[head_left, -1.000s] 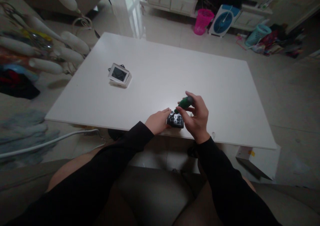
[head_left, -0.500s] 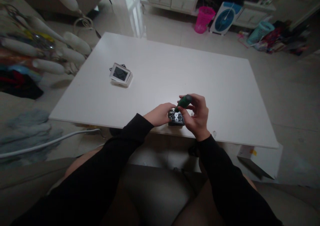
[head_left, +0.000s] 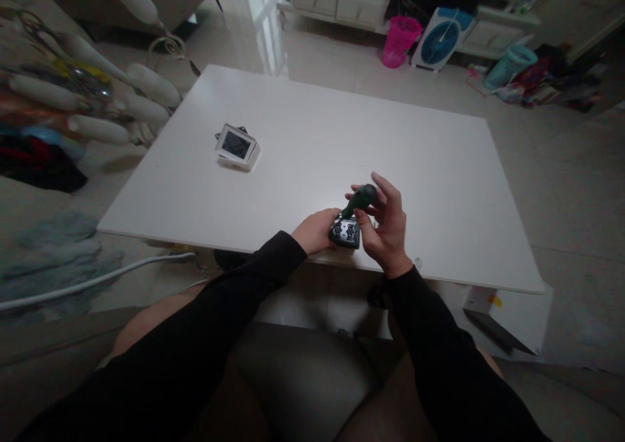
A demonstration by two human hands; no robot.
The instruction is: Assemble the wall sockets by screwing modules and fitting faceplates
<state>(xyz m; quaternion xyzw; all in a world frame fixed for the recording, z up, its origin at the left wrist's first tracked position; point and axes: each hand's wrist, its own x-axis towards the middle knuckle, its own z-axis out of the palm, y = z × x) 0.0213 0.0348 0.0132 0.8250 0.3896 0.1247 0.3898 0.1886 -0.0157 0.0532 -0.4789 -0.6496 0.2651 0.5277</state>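
Note:
At the front edge of the white table is a small black device (head_left: 344, 232) with a silver-and-black patterned top; its kind is not clear. My left hand (head_left: 317, 231) is closed around its left side. My right hand (head_left: 387, 224) has its thumb and some fingers around the green screwdriver (head_left: 361, 198), with the index finger lifted off the handle. The screwdriver stands tilted over the device's far left part, and its tip is too small to make out.
On the table (head_left: 303, 136) at left lies a white box-like piece (head_left: 238, 148) with a dark rectangular centre. A small clear bit (head_left: 418, 262) sits near the front edge. White lamp-like tubes (head_left: 151, 84) stand beyond the left edge; a white box (head_left: 517, 318) is at lower right.
The fingers of my right hand have opened a little on the screwdriver handle, the index finger rising. My left hand has shifted slightly on the device, which stays in about the same place.

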